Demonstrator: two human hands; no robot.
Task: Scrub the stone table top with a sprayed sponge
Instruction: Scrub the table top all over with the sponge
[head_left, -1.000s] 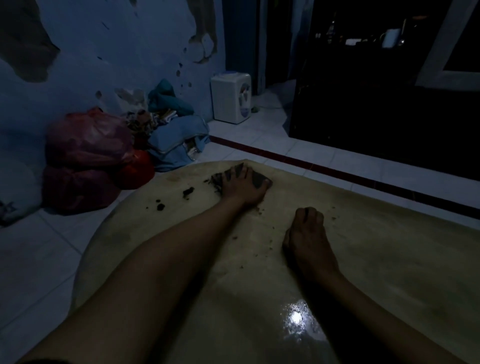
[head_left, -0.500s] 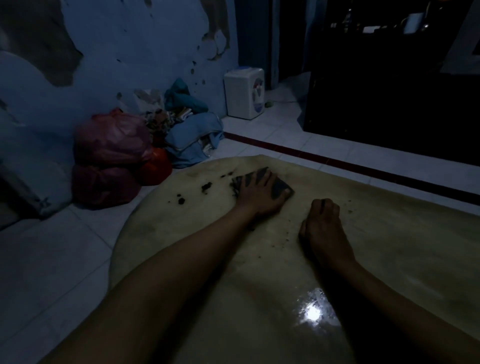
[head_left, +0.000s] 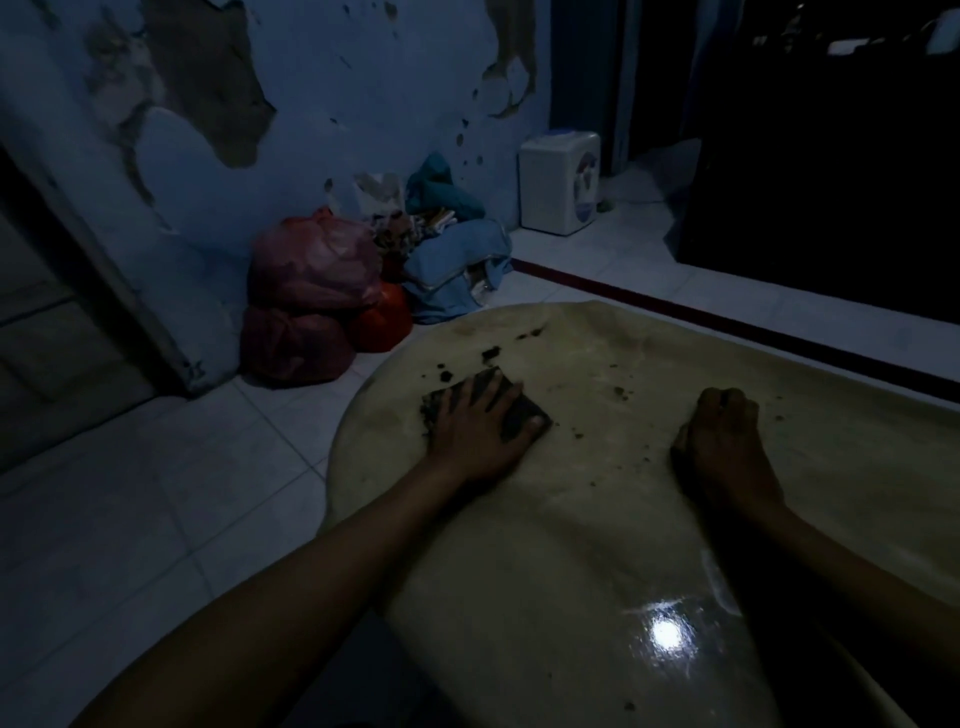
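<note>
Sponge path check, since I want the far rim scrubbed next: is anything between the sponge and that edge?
Only loose dark crumbs lie on the stone table top beyond the sponge under the left hand; nothing solid blocks it.

A dim room in a lived-in home, by the look of its contents. The blue-painted plaster wall (head_left: 322, 88) is peeling in large brown patches, and the floor is laid with pale square ceramic tiles (head_left: 171, 499) crossed by a dark red border strip (head_left: 727, 322). Against the wall sit bulging red plastic bags (head_left: 311, 296), tied shut, beside a heap of light blue and teal cloth (head_left: 452, 260). A small white boxy household appliance (head_left: 560, 182) stands on the floor in the corner next to a dark doorway. In the foreground is a rounded beige stone tabletop (head_left: 597, 519), wet and glossy, dotted with dark crumbs of dirt.
</note>
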